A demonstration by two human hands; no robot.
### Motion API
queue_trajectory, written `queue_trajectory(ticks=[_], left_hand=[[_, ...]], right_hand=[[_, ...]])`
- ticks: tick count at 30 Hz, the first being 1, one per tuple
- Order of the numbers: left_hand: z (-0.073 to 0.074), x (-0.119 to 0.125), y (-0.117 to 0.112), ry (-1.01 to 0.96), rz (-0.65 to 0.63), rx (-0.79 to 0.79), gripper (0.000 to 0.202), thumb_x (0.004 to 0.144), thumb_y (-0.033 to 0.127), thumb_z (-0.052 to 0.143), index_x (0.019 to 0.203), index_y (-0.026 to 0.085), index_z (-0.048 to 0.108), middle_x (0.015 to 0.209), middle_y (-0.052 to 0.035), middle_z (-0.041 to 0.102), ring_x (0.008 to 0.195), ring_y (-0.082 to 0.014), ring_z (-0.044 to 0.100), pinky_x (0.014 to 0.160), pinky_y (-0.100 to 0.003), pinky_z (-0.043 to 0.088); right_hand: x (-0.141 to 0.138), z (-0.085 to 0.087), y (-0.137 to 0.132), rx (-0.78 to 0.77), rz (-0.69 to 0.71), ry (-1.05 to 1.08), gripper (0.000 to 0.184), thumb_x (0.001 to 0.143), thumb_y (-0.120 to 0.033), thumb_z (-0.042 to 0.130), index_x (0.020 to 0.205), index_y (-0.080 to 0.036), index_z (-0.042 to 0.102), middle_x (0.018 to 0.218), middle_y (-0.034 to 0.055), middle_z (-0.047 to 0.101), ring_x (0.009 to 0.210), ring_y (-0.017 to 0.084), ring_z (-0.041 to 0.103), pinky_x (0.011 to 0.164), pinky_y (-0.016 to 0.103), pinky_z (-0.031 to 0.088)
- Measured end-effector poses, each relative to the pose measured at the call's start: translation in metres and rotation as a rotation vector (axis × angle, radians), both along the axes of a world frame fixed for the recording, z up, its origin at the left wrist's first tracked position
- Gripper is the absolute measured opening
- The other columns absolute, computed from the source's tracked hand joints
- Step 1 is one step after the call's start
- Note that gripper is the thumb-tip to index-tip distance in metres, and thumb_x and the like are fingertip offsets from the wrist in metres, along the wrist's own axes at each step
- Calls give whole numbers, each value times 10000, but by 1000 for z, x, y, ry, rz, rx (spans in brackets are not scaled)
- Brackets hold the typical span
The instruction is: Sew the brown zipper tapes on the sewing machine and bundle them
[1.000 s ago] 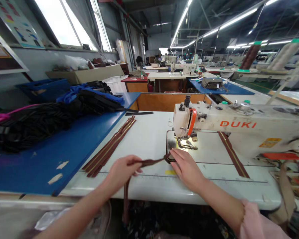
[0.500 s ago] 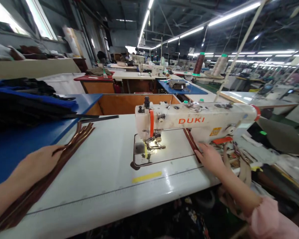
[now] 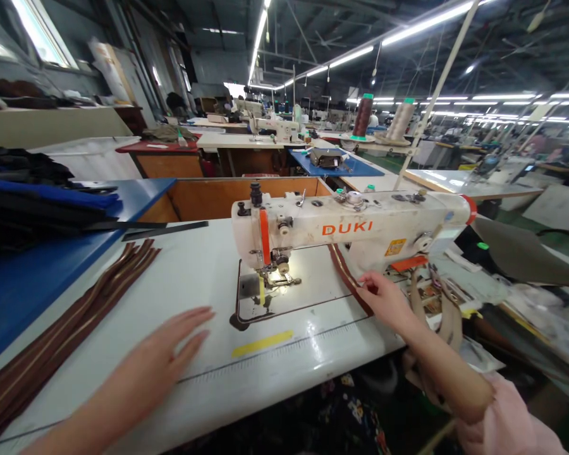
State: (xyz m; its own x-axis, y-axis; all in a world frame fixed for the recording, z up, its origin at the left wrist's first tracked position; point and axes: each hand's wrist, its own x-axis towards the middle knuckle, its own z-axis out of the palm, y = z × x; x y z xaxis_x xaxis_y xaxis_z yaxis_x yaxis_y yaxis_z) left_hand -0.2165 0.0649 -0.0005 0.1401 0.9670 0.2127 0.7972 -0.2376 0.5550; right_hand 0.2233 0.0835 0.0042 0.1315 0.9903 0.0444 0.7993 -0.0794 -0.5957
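Over the pale sewing table, my left hand is open, thumb apart from the stretched fingers, holding nothing. To its left lies a bundle of brown zippers with gold-coloured teeth, spread lengthwise along the table. My right hand pinches the edge of a single brown zipper that runs under the arm of a white sewing machine. The zipper's far end is hidden behind the machine. The lit presser foot stands between my two hands.
A blue table with a heap of black and blue strips adjoins on the left. Yellow tape marks the tabletop's front. Right of the machine sit scissors and a tray with beige straps. Thread cones stand behind.
My left hand has let go of the zipper bundle and moved right, toward the machine. My right hand now pinches the single zipper, whose gold teeth show. The view has shifted slightly.
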Motion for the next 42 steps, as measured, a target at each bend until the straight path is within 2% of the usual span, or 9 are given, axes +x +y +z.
queue_trajectory(ticks=[3, 6, 9, 11, 14, 18, 27, 32, 42], left_hand=[[11, 94, -29, -161, -135, -330, 360, 779, 448, 551, 1070, 273, 669, 1210, -32, 642, 1149, -286, 555, 1086, -428, 338], [9, 167, -46, -564, -240, -677, 343, 796, 425, 582, 1046, 203, 660, 1120, -84, 678, 1062, -255, 610, 998, -374, 429], [0, 214, -49, -1080, -141, -1063, 325, 796, 387, 615, 1019, 151, 602, 1008, -118, 698, 938, -237, 662, 899, -372, 490], [-4, 232, -45, -1271, -138, -1165, 204, 799, 289, 624, 919, 126, 603, 944, -127, 700, 909, -226, 666, 869, -353, 496], [-6, 243, -35, -1337, -49, -1125, 133, 770, 89, 601, 901, 111, 609, 943, -130, 700, 886, -212, 669, 810, -317, 503], [-2, 240, -26, -1329, -43, -1135, 163, 838, 86, 552, 986, 95, 619, 1003, -153, 697, 895, -205, 673, 768, -287, 508], [-2, 237, -27, -1346, -31, -1140, 169, 893, 114, 505, 1018, 87, 616, 1028, -155, 698, 923, -207, 673, 729, -266, 530], [0, 238, -27, -1327, -26, -1129, 168, 880, 110, 518, 1010, 91, 623, 1029, -155, 695, 909, -205, 673, 714, -268, 523], [-4, 241, -30, -1353, -57, -1116, 184, 849, 122, 567, 1026, 109, 616, 1092, -149, 674, 930, -204, 667, 766, -287, 511]], right_hand=[[-11, -2, -20, 46, -20, 426, 181, 727, -343, 555, 822, -190, 532, 596, -51, 474, 547, 135, 465, 533, 243, 367], [-28, -10, -49, 23, -59, 740, 281, 681, -422, 629, 795, -191, 515, 628, -54, 433, 539, 111, 402, 519, 232, 346], [-48, -24, -88, 0, -76, 966, 329, 663, -430, 704, 772, -187, 510, 678, -47, 436, 578, 95, 399, 550, 216, 349], [-59, -37, -115, -49, -52, 1113, 329, 682, -414, 721, 787, -191, 504, 696, -46, 438, 610, 94, 415, 570, 206, 359], [-68, -54, -146, -136, -11, 1254, 295, 726, -369, 718, 833, -201, 500, 709, -55, 442, 605, 74, 405, 562, 182, 343], [-70, -65, -157, -190, 1, 1311, 281, 745, -328, 714, 878, -212, 495, 745, -52, 484, 611, 65, 447, 563, 177, 354], [-70, -61, -148, -229, -45, 1258, 346, 680, -364, 726, 916, -211, 527, 715, -54, 488, 567, 70, 424, 522, 188, 331], [-69, -65, -147, -215, -7, 1161, 310, 691, -358, 696, 924, -183, 591, 715, -25, 526, 633, 110, 467, 606, 233, 362], [-72, -54, -142, -183, 21, 1030, 269, 695, -427, 682, 755, -167, 653, 681, 1, 548, 653, 145, 487, 624, 261, 404]])
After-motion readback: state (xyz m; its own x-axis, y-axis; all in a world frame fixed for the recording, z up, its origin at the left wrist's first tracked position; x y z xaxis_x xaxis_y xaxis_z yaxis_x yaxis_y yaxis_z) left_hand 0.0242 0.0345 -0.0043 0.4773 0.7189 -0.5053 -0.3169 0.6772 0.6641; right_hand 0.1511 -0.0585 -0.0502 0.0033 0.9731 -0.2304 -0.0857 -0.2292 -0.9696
